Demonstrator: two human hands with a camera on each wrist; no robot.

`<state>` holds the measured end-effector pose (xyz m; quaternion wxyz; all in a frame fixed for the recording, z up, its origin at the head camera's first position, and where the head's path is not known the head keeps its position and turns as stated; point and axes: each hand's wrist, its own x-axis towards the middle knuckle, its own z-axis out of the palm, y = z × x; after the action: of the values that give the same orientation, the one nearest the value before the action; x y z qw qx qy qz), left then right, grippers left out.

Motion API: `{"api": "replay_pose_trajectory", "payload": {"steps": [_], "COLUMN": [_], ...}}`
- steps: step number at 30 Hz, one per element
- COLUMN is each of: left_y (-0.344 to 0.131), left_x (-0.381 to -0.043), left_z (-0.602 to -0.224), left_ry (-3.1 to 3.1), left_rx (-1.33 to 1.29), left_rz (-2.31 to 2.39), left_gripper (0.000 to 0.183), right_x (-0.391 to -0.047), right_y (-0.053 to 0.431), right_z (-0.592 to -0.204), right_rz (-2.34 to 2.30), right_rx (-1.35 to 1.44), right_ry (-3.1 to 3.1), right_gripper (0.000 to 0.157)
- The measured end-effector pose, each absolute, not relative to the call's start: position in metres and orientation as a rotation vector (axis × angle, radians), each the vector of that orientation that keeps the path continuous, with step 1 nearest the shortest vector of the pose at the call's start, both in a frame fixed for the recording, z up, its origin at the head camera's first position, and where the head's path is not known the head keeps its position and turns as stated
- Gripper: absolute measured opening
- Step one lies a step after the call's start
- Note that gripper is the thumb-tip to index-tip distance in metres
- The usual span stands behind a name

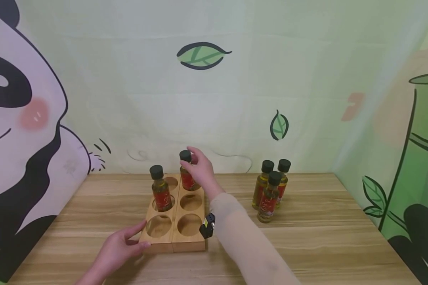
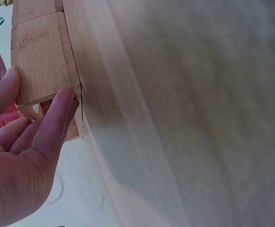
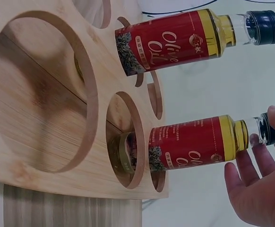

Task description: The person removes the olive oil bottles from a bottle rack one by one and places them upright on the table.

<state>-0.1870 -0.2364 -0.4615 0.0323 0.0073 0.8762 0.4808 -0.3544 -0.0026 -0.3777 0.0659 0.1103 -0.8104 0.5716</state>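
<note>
One of the two hands, the left hand [image 1: 118, 244], is gripping the near left corner of a wooden rack [image 1: 190, 245], its thumb pressing on the front face and its fingers lying along the left side. The rack is lying flat on the surface [image 1: 306, 253], its long axis running away from the person, and its six round holes are facing up in two columns. A pale sleeve [image 1: 249, 241] is lying across the view to the right, a small black device [image 1: 208, 225] showing at its edge. In the middle hole of the left column, an upright bottle [image 1: 162, 200] is standing cap up. At about the same depth, well apart on the right, three bottles [image 1: 268, 200] are standing close together, caps up.

Farther back, the right hand [image 1: 202, 168] is pinching the held bottle [image 1: 188, 182] around its black cap and neck. That bottle is occupying the far hole of the right column; its cap is pointing up, its base down, its long axis running nearly vertical and roughly parallel to its neighbour's. Behind everything, a printed backdrop [image 1: 157, 118] is hanging.
</note>
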Motion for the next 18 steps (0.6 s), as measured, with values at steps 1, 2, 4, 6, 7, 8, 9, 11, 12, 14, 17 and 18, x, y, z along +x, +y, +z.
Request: {"api": "replay_pose_trajectory", "payload": {"steps": [1, 2, 4, 6, 7, 8, 9, 11, 12, 14, 17, 18], "left_y": [-0.2362, -0.2361, -0.2359, -0.2359, -0.2359, -0.2359, -0.236, -0.2362, -0.2364, -0.2368, -0.2367, -0.2365], "left_x": [-0.187, -0.187, -0.1871, -0.1871, -0.1871, -0.1872, -0.1873, -0.1872, -0.1872, -0.1871, -0.1871, -0.1871], "left_z": [-0.4614, -0.4614, -0.4615, -0.4619, -0.4621, -0.4623, -0.4625, -0.4624, -0.4624, -0.4621, -0.4627, -0.463], "left_ry": [2.697, 2.695, 2.688, 2.686, 2.684, 2.681, 2.68, 2.686, 2.686, 2.692, 2.678, 2.673], "left_rx": [0.02, 0.019, 0.018, 0.018, 0.016, 0.015, 0.015, 0.012, 0.011, 0.014, 0.017, 0.017], "left_rz": [1.482, 1.484, 1.494, 1.502, 1.506, 1.511, 1.515, 1.512, 1.513, 1.51, 1.529, 1.537], "left_gripper": [0.072, 0.071, 0.071, 0.071, 0.071, 0.071, 0.071, 0.071, 0.07, 0.07, 0.07, 0.07], "right_x": [-0.3543, -0.354, -0.3532, -0.352, -0.3516, -0.351, -0.3506, -0.3498, -0.3493, -0.3479, -0.3466, -0.3462], "right_y": [-0.0027, -0.0029, -0.003, -0.0031, -0.003, -0.0028, -0.0025, -0.0019, -0.0016, -0.0008, 0.0005, 0.0011], "right_z": [-0.378, -0.3782, -0.3787, -0.3789, -0.3793, -0.3794, -0.3798, -0.3803, -0.3805, -0.3808, -0.3826, -0.383], "right_rz": [1.72, 1.715, 1.701, 1.697, 1.692, 1.693, 1.693, 1.706, 1.712, 1.736, 1.757, 1.761], "right_rx": [0.338, 0.342, 0.347, 0.339, 0.334, 0.329, 0.325, 0.324, 0.323, 0.318, 0.301, 0.297], "right_ry": [-2.44, -2.437, -2.428, -2.418, -2.414, -2.408, -2.403, -2.384, -2.376, -2.354, -2.326, -2.315], "right_gripper": [0.05, 0.049, 0.045, 0.043, 0.042, 0.041, 0.041, 0.04, 0.04, 0.039, 0.039, 0.039]}}
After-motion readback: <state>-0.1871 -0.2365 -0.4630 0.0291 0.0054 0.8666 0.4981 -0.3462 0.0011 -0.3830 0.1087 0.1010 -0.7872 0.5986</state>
